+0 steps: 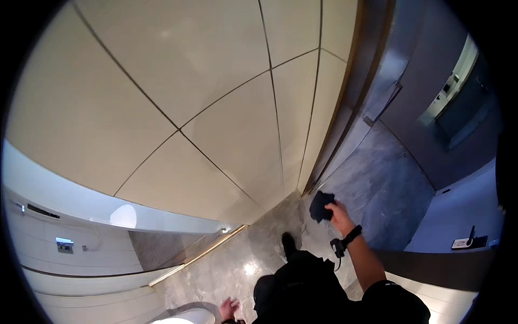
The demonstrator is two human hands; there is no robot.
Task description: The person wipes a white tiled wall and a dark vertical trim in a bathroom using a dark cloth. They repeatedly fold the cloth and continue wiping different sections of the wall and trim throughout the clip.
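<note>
A crumpled dark cloth (321, 207) hangs from the fingers of my right hand (340, 218), held out over the floor near the doorway. A black strap with a small device (339, 246) is around the right wrist. Low in the picture, my left hand (229, 308) is slightly blurred beside the white rounded fixture, with nothing seen in it. Its fingers look apart.
A beige tiled wall (226, 101) fills the upper middle. The doorway frame (344, 101) stands right of it, with a door handle (470, 235) farther right. A glass panel's metal floor strip (198, 256) and a white rounded fixture (188, 316) lie at lower left.
</note>
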